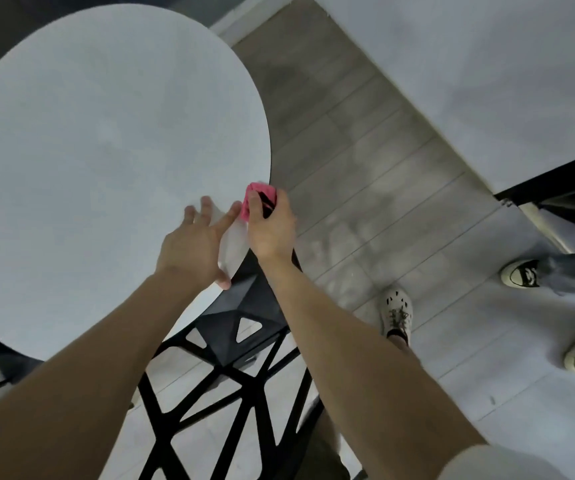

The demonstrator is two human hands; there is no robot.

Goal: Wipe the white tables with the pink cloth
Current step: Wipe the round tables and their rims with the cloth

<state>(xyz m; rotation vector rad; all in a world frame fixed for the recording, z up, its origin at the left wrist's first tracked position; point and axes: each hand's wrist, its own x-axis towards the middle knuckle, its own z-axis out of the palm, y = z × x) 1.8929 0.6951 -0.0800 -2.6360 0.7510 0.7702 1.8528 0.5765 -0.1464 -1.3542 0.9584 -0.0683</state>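
A round white table fills the left half of the view. At its right edge my right hand grips a bunched pink cloth with something dark in its folds. My left hand lies flat on the tabletop just left of the cloth, fingers spread, thumb near the rim.
A black lattice chair stands under the table's near edge. A second white table with a black frame fills the upper right. Grey plank floor runs between them. My own shoe and another person's sneakers are at the right.
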